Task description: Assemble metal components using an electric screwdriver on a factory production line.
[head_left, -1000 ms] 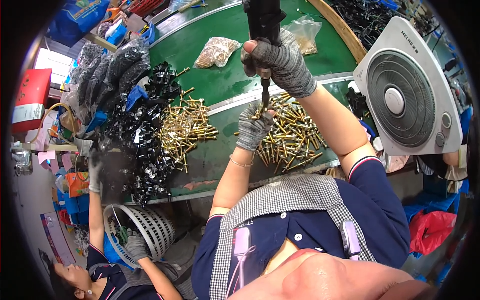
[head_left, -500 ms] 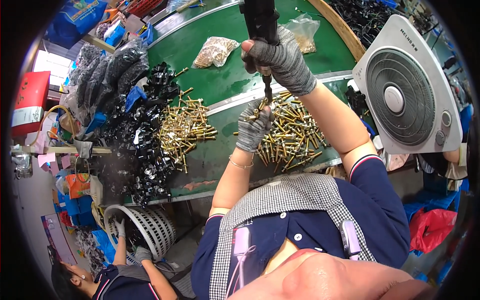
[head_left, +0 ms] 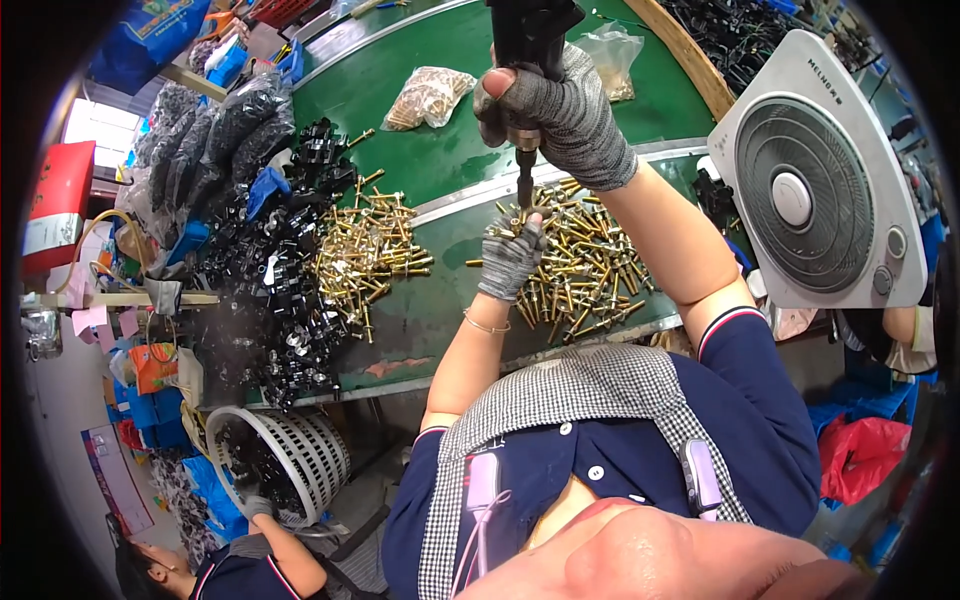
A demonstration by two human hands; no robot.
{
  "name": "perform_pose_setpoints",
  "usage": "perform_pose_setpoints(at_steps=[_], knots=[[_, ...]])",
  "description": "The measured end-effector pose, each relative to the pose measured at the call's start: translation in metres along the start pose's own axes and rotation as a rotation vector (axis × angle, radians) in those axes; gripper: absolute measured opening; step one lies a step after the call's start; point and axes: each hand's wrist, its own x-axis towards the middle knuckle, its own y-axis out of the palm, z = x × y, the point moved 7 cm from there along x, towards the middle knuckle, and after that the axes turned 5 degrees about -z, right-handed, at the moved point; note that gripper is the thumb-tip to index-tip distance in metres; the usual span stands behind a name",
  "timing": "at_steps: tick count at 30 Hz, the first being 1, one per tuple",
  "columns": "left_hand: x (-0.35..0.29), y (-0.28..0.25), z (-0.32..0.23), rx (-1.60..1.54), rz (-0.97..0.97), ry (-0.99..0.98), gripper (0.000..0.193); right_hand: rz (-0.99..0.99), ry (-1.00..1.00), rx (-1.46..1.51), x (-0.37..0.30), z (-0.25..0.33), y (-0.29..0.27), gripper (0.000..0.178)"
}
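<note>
My right hand [head_left: 575, 120], in a grey fingerless glove, is wrapped round a black power screwdriver [head_left: 528, 45]. Its bit [head_left: 525, 180] points down at the fingertips of my left hand [head_left: 512, 262]. That hand, gloved in the same grey knit, is closed on brass-coloured bolts; how many is hidden by the fingers. Bit and bolts meet or nearly meet; I cannot tell which. Beside my left hand, on its right, spreads a pile of brass-coloured bolts [head_left: 590, 260]. Another heap of bolts [head_left: 370, 250], mixed with clear or silvery bits, lies farther left.
Black plastic parts [head_left: 275, 280] cover the left of the green table [head_left: 350, 85]. Two bags of small parts, one bag [head_left: 430, 98] nearer the middle, lie beyond. A grey fan [head_left: 800, 185] stands at right. Lower left, a co-worker's gloved hand [head_left: 258, 505] is at a white basket [head_left: 335, 455].
The screwdriver has shifted slightly left and down and its bit stands a bit differently over my left hand. The co-worker has leaned lower, and one of their hands has left the basket's rim.
</note>
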Motion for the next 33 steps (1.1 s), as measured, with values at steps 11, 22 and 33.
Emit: perform_pose_setpoints(at_steps=[11,22,33], knots=[[-0.003,0.003,-0.022,-0.076,-0.015,0.054,0.016,-0.002,0.033,0.017,0.002,-0.006,0.003,0.033],[0.004,-0.002,0.002,-0.038,0.084,-0.176,0.019,-0.035,0.003,-0.084,0.006,0.001,-0.006,0.034],[-0.020,0.011,0.042,-0.535,0.184,-0.508,0.026,-0.045,0.004,-0.073,0.003,0.000,-0.008,0.036]])
